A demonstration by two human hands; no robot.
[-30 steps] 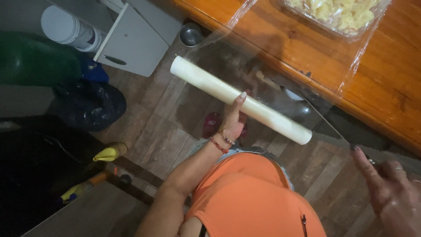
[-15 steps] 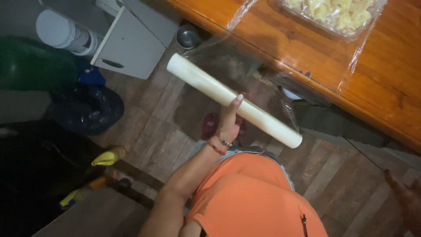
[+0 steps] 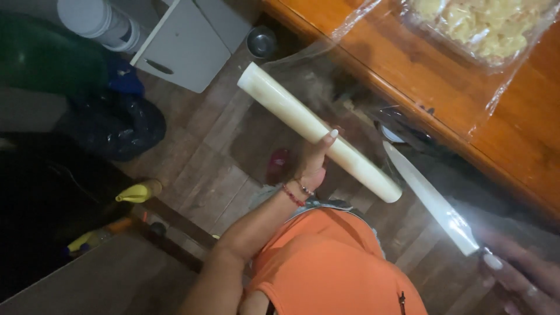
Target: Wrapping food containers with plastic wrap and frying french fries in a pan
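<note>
Cling film roll is up in the air just off the wooden table's near edge, left hand wrapped around its middle. Film sheet stretches over the tabletop food tray. Right hand grips a knife, blade pointing at the roll.

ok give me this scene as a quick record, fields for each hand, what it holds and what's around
left hand: grips a roll of cling film, held level below the table edge
right hand: holds a knife by the handle, blade pointing toward the roll
film sheet: stretched from the roll up over the wooden table
on table: wrapped tray of pale food
floor: black bag, yellow bottle
</note>
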